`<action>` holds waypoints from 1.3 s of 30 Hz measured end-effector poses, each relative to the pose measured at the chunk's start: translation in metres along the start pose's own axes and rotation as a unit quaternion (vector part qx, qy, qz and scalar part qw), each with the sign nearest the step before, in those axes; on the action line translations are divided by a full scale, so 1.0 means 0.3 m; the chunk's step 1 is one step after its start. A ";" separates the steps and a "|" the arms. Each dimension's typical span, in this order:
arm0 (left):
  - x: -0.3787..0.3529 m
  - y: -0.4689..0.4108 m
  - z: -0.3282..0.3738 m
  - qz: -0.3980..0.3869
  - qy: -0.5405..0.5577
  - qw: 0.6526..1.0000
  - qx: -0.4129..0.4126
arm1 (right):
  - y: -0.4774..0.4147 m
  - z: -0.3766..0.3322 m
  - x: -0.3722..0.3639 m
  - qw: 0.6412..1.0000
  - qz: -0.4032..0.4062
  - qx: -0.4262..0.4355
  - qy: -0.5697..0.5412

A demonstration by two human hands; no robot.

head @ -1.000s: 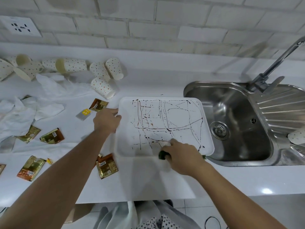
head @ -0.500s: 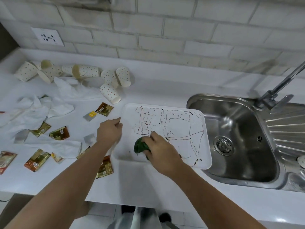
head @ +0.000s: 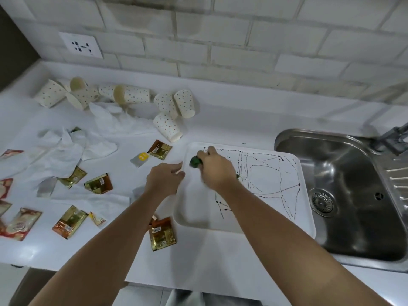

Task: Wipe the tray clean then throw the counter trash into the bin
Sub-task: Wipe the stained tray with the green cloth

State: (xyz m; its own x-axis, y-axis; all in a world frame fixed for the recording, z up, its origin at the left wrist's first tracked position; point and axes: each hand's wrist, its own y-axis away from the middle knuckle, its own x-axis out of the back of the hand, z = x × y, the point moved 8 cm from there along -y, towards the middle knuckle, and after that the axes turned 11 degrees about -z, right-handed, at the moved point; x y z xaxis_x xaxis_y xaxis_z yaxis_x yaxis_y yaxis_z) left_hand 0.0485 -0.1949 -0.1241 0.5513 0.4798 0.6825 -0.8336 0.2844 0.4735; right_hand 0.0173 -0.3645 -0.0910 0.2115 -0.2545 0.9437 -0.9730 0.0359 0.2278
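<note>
Since prev frames: right hand (head: 215,168) w/ green scrub pad (head: 194,162) gone from near edge of tray up to far-left corner; left strip of tray now wiped white, dark lines there gone. Left hand (head: 164,180) unchanged on left rim.

Now: white tray (head: 306,226) flat on counter (head: 231,120), just beside steel sink (head: 353,195), long axis running near-to-far. Right-hand fingers curled tight round pad, pressing it down onto tray; pad sticks out left of knuckles. Left-hand fingers pinching tray's left rim, thumb on top, bracing.

Key relation: remaining dark sauce lines (head: 265,177) lie right of pad, toward sink, covering centre + right half, plus a few streaks near-centre. Right hand nearer to them; left stays as clamp. Next stroke prob. needs sweep rightward/nearward along long axis, lane by lane.

Wipe step roughly a third done, by guess. Trash step not started: dotted paper cups (head: 167,127) lying tipped at back-left, crumpled tissues (head: 66,155) + gold sachets (head: 162,234) scattered left of tray, one sachet touching tray's near-left corner area. Bin not in view.
</note>
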 end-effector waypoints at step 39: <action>-0.017 -0.031 0.026 -0.061 0.013 0.997 -0.046 | 0.032 0.357 0.081 0.980 0.052 -0.194 -0.011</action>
State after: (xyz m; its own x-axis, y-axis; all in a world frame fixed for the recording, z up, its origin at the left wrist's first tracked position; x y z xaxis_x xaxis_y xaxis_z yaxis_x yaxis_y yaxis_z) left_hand 0.0538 -0.2065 -0.1275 0.6494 0.4569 0.6079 -0.7600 0.4173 0.4983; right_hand 0.0032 -0.4739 -0.0916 0.1070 -0.2501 0.9623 -0.8807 0.4254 0.2084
